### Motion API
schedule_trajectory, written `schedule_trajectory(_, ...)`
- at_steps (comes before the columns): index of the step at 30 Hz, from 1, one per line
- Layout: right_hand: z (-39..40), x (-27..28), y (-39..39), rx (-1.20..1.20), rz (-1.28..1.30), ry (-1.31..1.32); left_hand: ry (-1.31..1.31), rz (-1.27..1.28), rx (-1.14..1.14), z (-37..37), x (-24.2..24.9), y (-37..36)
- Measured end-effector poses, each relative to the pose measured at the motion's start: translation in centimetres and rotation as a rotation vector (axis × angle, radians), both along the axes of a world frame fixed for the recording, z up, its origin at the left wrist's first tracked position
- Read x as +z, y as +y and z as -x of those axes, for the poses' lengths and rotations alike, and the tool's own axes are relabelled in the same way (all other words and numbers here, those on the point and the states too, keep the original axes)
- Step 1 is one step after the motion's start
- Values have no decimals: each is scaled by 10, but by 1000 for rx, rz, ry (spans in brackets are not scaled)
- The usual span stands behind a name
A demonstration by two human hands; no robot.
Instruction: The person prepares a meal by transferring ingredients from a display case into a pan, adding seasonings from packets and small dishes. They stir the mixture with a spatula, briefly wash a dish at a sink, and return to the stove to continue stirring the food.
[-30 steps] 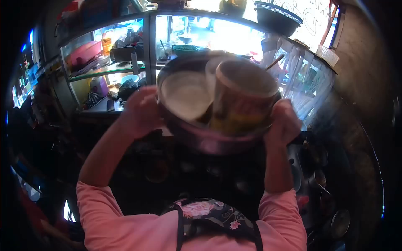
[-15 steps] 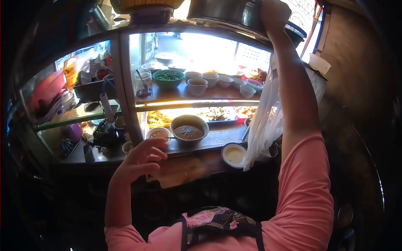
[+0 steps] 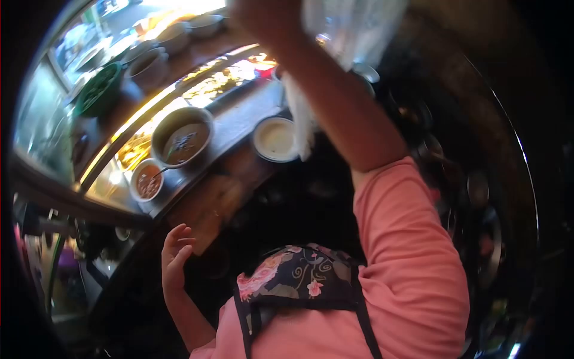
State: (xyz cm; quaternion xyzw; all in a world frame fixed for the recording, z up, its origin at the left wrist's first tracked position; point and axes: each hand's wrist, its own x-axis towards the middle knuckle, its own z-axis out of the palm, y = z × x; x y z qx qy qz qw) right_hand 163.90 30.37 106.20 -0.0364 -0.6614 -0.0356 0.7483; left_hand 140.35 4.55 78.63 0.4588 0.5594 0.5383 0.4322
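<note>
My left hand (image 3: 176, 257) is raised beside the wooden board (image 3: 209, 221), its fingers loosely bent and apart, with nothing in them. My right hand (image 3: 266, 15) reaches up to the top edge, smeared and partly cut off, so its fingers and anything in them cannot be made out. It is close to the hanging clear plastic bags (image 3: 353, 30). On the counter sit a large bowl of brown sauce (image 3: 182, 140), a small bowl (image 3: 147, 182) of reddish-brown food with a spoon in it, and a white-rimmed bowl (image 3: 276, 140) with pale contents.
Behind the counter is a lit glass display case with a green bowl (image 3: 98, 90), a white bowl (image 3: 146, 66) and trays of food (image 3: 221, 84). Dim metal pans or bowls (image 3: 478, 188) stand to the right. The case's frame (image 3: 78, 194) runs along the left.
The view has swung right and tilted. My right hand was at a dark pot atop the case; that pot is out of sight now. My left hand has dropped back from the counter.
</note>
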Motion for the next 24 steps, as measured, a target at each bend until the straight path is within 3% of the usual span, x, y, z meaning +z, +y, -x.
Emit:
schedule_trajectory(2, -11, -120, -24, -59, 57, -136, 53, 92, -60, -22, -15, 23)
schedule_trajectory(3, -29, -176, -32, -10, 241, -336, 150, 139, -130, -35, -21, 36)
schedule_trajectory(6, -104, -321, -71, -90, 762, -562, 398, 226, -316, -86, -32, 62)
schedule_trajectory(7, -135, -368, -86, -58, 928, -497, 524, 221, -398, -108, -32, 71)
schedule_trajectory(8, -191, -436, -108, -189, 1239, -478, 644, 207, -499, -138, -30, 86)
schedule_trajectory(10, -270, -492, -141, -293, 1527, -112, 785, 172, -593, -188, -34, 96)
schedule_trajectory(14, -435, -563, -189, -767, 1696, 275, 839, 43, -780, -292, -53, 100)
schedule_trajectory(15, -443, -553, -204, -878, 1706, 342, 804, 28, -854, -285, -43, 99)
schedule_trajectory(17, -516, -597, -219, -778, 1790, 567, 810, 59, -956, -359, -50, 84)
schedule_trajectory(21, -574, -581, -250, -657, 1820, 694, 763, 97, -1145, -431, -73, 66)
schedule_trajectory(24, -598, -563, -269, -969, 1693, 413, 788, 64, -1162, -451, -83, 71)
